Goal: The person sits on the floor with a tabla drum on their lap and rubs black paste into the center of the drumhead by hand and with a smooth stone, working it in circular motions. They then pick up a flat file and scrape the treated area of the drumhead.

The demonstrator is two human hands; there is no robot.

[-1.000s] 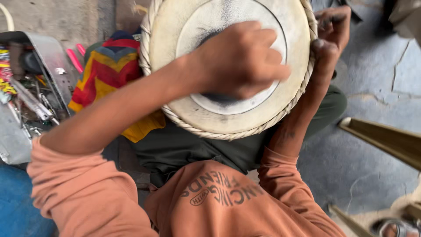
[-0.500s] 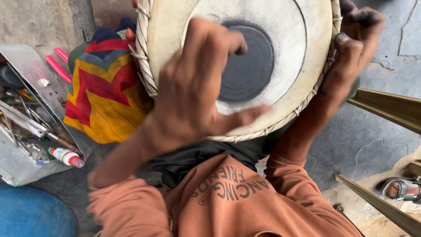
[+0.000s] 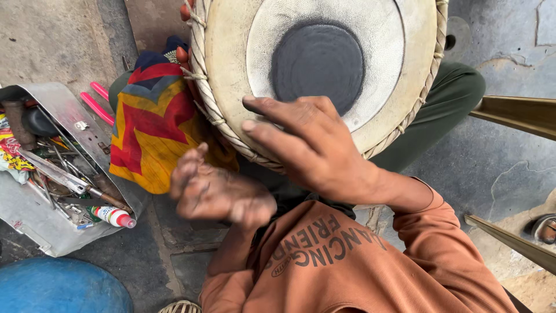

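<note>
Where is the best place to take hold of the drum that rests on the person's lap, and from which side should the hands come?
Probably at the braided rim, one hand on each side of the drum. The skin is flat and smooth, with a black disc in the middle, so it offers no grip; the rope edge is raised and rough. The right hand already lies near the lower rim; the left hand is off it, blurred.

A small white tube [image 3: 113, 216] with red-green label and red cap lies in the metal toolbox [image 3: 35, 223].

1 drum [image 3: 324, 75] – 2 hands – 1 metal toolbox [image 3: 40, 220], 1 cloth [image 3: 153, 136].
</note>
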